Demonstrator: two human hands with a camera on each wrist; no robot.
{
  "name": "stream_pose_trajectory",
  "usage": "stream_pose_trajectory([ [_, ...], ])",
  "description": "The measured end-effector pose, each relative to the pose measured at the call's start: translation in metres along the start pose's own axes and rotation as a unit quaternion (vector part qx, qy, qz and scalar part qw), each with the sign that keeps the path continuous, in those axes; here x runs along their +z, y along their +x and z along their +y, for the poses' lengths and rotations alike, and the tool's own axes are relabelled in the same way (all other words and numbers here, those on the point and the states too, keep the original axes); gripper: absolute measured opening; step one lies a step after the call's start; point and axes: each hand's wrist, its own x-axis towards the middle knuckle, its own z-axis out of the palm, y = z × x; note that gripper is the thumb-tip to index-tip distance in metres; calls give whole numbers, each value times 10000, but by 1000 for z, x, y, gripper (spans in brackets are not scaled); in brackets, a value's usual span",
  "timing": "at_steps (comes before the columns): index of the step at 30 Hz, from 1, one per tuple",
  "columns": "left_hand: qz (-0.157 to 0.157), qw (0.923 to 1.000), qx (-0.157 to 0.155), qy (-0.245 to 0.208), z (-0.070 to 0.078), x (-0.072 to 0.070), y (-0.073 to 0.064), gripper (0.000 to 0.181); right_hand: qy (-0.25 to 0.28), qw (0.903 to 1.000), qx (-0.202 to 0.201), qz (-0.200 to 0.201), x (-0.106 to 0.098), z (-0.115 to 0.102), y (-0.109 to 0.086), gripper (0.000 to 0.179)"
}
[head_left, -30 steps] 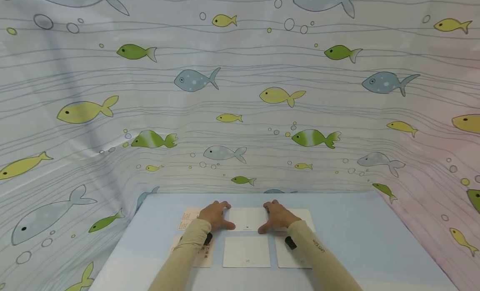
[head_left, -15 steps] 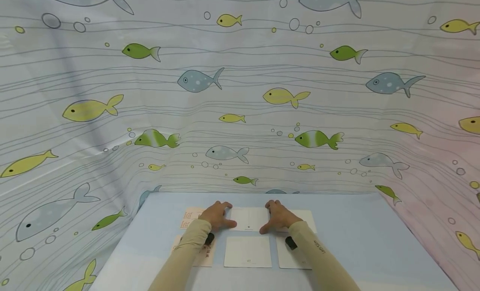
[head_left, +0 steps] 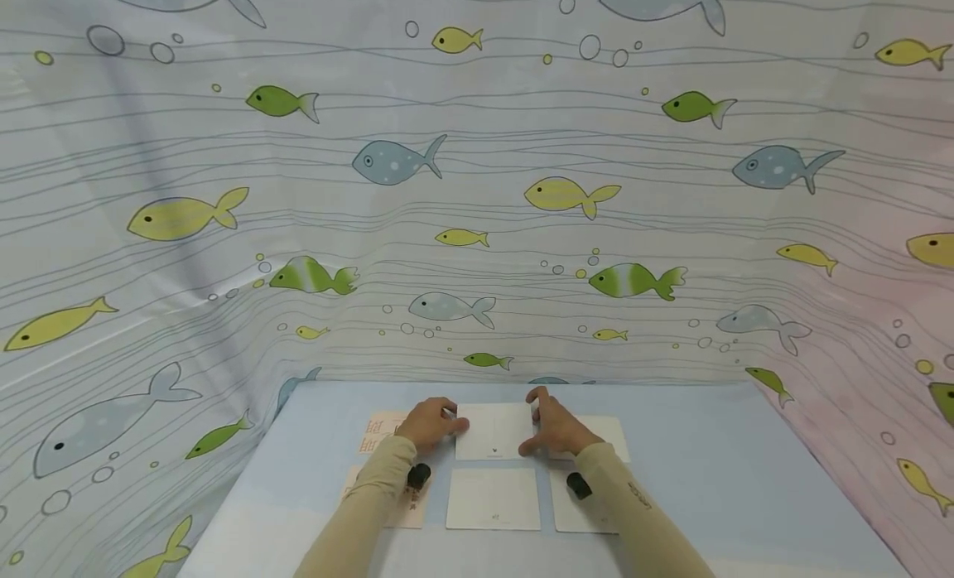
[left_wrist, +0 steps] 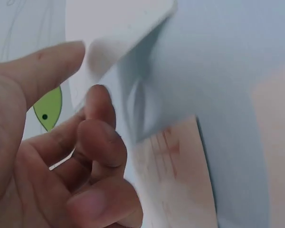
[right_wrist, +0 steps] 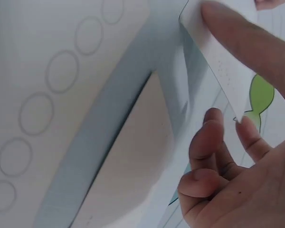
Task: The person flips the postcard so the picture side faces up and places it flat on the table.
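Note:
A white card [head_left: 493,435] with tiny print near its lower edge is raised off the table between both hands. My left hand [head_left: 431,425] pinches its left edge; the left wrist view shows thumb and index finger at the card's edge, the other fingers curled. On the opposite edge, my right hand [head_left: 557,429] holds the card, its thumb on the face and fingertips behind. In the right wrist view the raised card [right_wrist: 223,61] tilts over the table, casting a shadow. Under the right hand lies another white card [head_left: 615,439], partly covered.
Two peach cards with red print, an upper one [head_left: 376,430] and a lower one [head_left: 415,512], lie at left, partly hidden. In the front row are two white cards, one central [head_left: 493,500] and one at right [head_left: 583,516]. A fish-patterned curtain [head_left: 492,263] surrounds the pale blue table [head_left: 708,454].
The middle back card has come up off the table, its far edge raised, with both hands on its sides. The other cards stay put.

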Motion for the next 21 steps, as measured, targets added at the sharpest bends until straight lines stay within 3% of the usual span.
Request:
stream_pose_trajectory([
  [9,298,9995,-40,-58,11,1,-7,32,191,9994,-179,237,-1,2,1,70],
  [14,276,9992,-42,-287,6,5,-7,30,448,9986,85,252,-1,6,-3,62],
  [18,186,9982,-11,-576,2,6,-7,34,671,9970,379,74,-1,10,-6,61],
  [21,145,9974,18,-713,1,6,-9,40,872,9953,427,-46,-1,10,-8,51],
])
